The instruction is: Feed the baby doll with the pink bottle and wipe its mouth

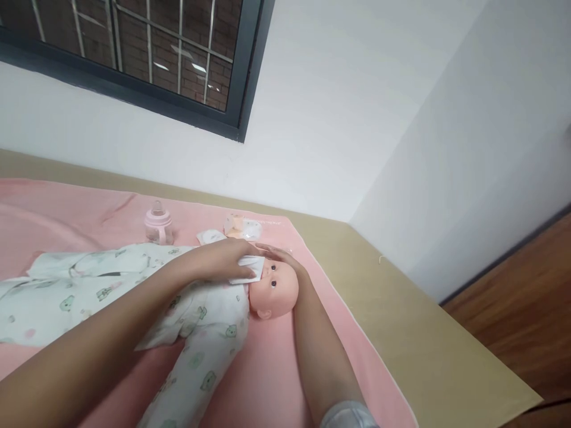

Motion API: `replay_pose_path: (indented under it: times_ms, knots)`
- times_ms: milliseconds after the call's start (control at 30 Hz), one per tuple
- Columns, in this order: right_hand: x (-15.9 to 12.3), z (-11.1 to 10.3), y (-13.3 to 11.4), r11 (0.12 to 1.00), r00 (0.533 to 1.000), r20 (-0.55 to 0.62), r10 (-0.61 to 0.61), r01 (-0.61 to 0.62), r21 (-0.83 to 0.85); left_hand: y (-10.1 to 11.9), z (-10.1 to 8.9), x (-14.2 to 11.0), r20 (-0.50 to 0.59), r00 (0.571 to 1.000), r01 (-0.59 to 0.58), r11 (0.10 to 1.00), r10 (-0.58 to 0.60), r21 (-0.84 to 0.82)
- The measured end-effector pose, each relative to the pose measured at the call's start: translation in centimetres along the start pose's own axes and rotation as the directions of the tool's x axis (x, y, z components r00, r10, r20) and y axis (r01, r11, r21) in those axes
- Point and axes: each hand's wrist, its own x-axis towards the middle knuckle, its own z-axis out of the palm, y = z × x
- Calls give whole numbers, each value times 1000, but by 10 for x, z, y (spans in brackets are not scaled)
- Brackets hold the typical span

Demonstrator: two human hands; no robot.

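Note:
A baby doll [280, 292] in white pyjamas [205, 318] with a green bear print lies on its back, head to the right. My left hand [229, 257] reaches across its chest and holds a white tissue [250, 268] against the lower face, with the thumb on top of it. The tissue covers the doll's mouth and chin. Behind the far side of the doll's head, my right hand [283, 254] lies with its fingers stretched toward my left fingertips. Its wrist is beside the crown of the head.
A pink baby bottle [158, 224] stands on the pink blanket [263, 368], beyond the doll's body. Near my left hand are a small patterned packet [243, 227] and a white crumpled item [210, 236]. The blanket covers part of a wooden surface [383, 309] against white walls, below a barred window [178, 53].

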Motion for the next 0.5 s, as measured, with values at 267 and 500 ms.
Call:
replay_pose_path:
  times_ms: [267,500]
  knots:
    - [0,-2,4,1000,997,-74,-19,21,18,-2,8,2,-60,997,-40,998,43,46]
    - [-3,1,5,999,995,-85,-44,46,26,0,5,1,-75,997,3,997,3,72]
